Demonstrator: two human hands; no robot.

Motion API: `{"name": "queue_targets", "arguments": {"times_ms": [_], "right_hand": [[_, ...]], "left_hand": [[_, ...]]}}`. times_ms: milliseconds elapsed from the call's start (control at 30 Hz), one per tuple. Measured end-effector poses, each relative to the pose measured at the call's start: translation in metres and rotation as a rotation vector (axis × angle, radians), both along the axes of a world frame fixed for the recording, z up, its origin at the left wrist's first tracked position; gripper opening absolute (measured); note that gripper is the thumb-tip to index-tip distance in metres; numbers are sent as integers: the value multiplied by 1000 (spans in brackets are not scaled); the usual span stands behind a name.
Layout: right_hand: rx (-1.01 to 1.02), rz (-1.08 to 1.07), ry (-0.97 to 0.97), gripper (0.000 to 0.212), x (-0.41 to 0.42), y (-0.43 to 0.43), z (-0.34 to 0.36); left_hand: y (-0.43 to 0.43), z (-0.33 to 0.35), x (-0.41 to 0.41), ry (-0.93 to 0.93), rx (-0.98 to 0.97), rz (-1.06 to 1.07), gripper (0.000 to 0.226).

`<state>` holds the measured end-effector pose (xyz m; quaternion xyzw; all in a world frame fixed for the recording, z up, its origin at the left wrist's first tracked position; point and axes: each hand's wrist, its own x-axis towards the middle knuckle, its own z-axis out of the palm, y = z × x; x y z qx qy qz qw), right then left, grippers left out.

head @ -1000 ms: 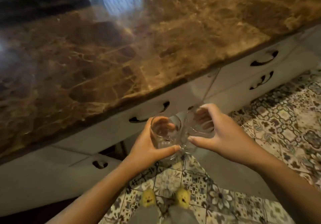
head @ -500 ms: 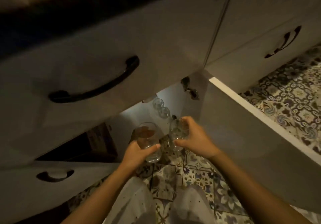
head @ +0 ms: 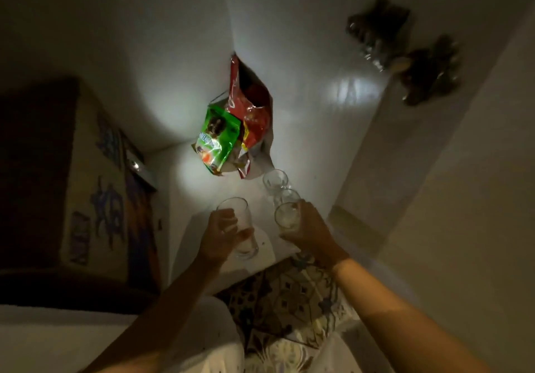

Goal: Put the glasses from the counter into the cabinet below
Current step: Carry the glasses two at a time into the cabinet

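Observation:
I look into the open white cabinet (head: 185,199) below the counter. My left hand (head: 220,233) grips a clear glass (head: 240,228), upright, low over the front of the cabinet floor. My right hand (head: 309,230) grips a second clear glass (head: 286,216), held just in front of two more glasses. Those two stand in a row on the cabinet floor by the right wall: the nearer glass (head: 288,196) and the farther glass (head: 275,180).
A green packet (head: 215,141) and a red bag (head: 252,118) lean in the back corner. A printed cardboard box (head: 98,181) fills the left side. The open door (head: 434,170) with dark hinges (head: 405,51) is on the right. Patterned floor tiles (head: 289,300) lie below.
My view dropped from the counter top to the inside of the cabinet. Both hands carried their glasses down and forward into the cabinet opening.

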<state>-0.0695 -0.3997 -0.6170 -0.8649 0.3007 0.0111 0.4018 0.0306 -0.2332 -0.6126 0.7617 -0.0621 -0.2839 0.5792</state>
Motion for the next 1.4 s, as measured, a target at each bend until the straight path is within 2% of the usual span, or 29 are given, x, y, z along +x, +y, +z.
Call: {"name": "queue_targets", "arguments": {"times_ms": [100,200,267,367,533,867,967,1033,1100,1200,1300,1400], "right_hand": [[-133,9,-14,83,25,-1,-40],[-151,-20,-21,83,46,1,-71],[-106,-57,-68,77,54,6,-86],[-124,-68,-123,74,62,8,-105],[-110,-41,-136,77,74,2,-122],[-175,-36,-106,74,81,5,-127],[-55,-62,-159,67,83,4,-126],[-45,-78,-169,67,84,7,-125],[-80,-93,-185,73,85,11,-126],[-86,-92,-143,72,88,12,-125],[-98,-102,-126,81,93,12,-127],[-131,-100,-112,80,98,13,-127]], "left_hand": [[-4,-49,25,-46,51,-7,62],[-13,-80,44,-96,87,-9,64],[-22,-100,58,-123,137,-38,73],[-38,-124,75,-104,107,-47,94],[-57,-152,95,-116,57,-56,79],[-85,-171,118,-286,95,-201,79],[-93,-173,123,-391,134,-227,79],[-99,-173,128,-439,174,-212,79],[-103,-172,131,-433,205,-225,81],[-107,-170,136,-422,239,-261,85],[-105,-165,140,-397,226,-292,87],[-100,-160,143,-383,187,-328,89]]}}
